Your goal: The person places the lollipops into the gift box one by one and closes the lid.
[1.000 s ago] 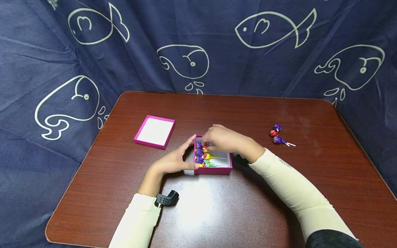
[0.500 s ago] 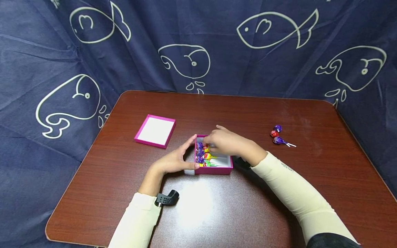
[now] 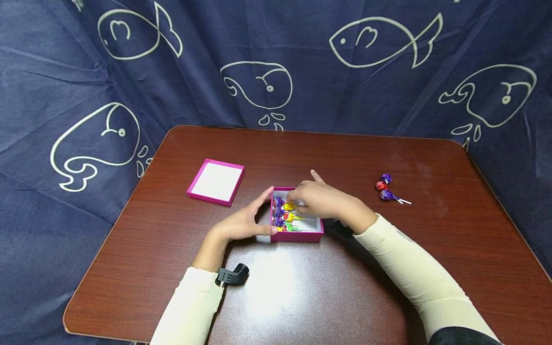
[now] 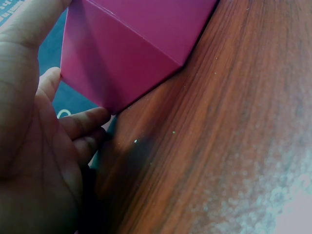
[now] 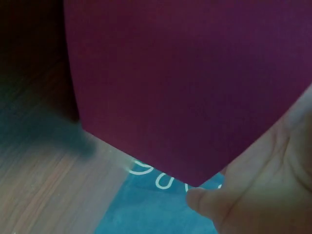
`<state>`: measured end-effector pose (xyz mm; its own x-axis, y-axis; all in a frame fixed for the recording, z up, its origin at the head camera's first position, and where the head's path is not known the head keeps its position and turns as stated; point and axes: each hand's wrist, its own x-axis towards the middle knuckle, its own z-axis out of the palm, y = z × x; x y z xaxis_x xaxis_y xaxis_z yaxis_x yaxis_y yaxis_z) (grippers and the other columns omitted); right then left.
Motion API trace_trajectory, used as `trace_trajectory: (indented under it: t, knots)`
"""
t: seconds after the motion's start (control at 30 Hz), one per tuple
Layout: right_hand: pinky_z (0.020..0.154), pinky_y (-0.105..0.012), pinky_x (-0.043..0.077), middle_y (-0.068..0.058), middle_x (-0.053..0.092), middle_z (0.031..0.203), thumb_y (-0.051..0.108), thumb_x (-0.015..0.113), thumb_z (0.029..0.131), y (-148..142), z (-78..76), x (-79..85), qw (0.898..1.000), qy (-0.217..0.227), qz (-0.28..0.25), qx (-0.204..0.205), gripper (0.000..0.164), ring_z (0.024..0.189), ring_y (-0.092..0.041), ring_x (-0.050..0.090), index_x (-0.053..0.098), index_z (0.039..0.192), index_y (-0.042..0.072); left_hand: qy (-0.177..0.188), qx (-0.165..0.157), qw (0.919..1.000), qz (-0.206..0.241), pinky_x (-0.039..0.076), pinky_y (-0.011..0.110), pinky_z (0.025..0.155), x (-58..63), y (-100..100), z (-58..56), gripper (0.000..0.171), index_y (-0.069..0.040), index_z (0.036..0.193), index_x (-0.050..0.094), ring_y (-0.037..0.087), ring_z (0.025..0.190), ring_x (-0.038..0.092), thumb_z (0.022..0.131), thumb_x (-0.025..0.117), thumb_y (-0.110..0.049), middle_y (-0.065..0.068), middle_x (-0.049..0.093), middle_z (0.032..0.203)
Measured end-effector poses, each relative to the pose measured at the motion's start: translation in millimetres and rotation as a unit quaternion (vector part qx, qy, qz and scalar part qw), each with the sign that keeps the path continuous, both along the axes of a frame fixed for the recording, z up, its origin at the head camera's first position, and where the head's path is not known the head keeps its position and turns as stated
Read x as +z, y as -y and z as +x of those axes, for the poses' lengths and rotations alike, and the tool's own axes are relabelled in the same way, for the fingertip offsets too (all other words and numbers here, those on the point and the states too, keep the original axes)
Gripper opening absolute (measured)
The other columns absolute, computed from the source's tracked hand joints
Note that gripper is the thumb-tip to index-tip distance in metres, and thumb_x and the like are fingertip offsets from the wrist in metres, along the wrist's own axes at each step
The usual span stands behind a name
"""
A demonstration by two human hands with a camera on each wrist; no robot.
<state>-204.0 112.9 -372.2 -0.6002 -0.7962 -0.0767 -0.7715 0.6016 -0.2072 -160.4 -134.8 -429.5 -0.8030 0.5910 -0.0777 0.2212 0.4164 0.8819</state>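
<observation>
Nearest, below and left of the pink box (image 3: 297, 237), a black band (image 3: 233, 275) is worn at the left wrist, by the cuff of a pale sleeve (image 3: 187, 306). The box is held at its left side by the left hand (image 3: 241, 227); its grip is spanned across that wall, with the thumb set at the near corner and a finger at the far one, as it was a second ago. Inside the box, a green lollipop (image 3: 288, 227) is laid by the near wall, a yellow-wrapped lollipop (image 3: 289, 217) is seen beyond it, and purple lollipops (image 3: 278, 212) are lined along the left wall. Farther in, another yellow lollipop (image 3: 290, 206) is partly covered by the right hand (image 3: 321, 197), whose fingers are bent down into the box; whether it is pinched by that grip cannot be told. Since the earlier frames the right hand has been shifted slightly rightward, and more of this lollipop has been uncovered. Unchanged on the worktop (image 3: 345, 287) are three loose lollipops (image 3: 381, 186), well right of the box, and the lid (image 3: 217, 182), beyond the box to its left. Behind everything, a dark blue cloth (image 3: 258, 28) is hung, with fish and whales drawn on it.
</observation>
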Motion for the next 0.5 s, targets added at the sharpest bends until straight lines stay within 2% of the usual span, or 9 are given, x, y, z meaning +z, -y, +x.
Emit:
trace_trajectory:
  t: [0.23,0.4,0.5]
  knots:
    - [0.108,-0.074,0.008,0.006,0.072,0.102,0.013,0.074,0.088,-9,2.2,1.9,1.0,-0.006,-0.011,0.001,0.018,0.106,-0.022,0.062,0.073,0.105,0.017,0.005,0.001,0.9999,0.009,0.014,0.048,0.119,0.7,0,0.9,0.105,-0.025,0.161,0.008,0.022,0.147,0.018,0.085,0.08,-0.029,0.01,0.024,0.161]
    - [0.109,-0.073,0.008,0.0,0.072,0.109,0.012,0.073,0.09,-22,5.7,8.4,0.999,-0.004,-0.051,-0.004,0.019,0.111,-0.024,0.061,0.073,0.109,0.011,0.005,0.002,1.0,0.005,0.015,0.046,0.119,0.5,-1,0.4,0.106,-0.022,0.161,0.007,0.021,0.147,0.019,0.084,0.08,-0.03,0.009,0.025,0.161]
    - [0.109,-0.072,0.013,-0.004,0.072,0.109,0.012,0.073,0.09,-31,6.0,11.7,0.997,-0.008,-0.078,-0.015,0.019,0.111,-0.027,0.061,0.072,0.109,0.008,0.004,0.003,1.0,0.004,0.014,0.046,0.119,1.1,-2,1.0,0.106,-0.021,0.161,0.007,0.022,0.147,0.019,0.084,0.08,-0.03,0.01,0.025,0.161]
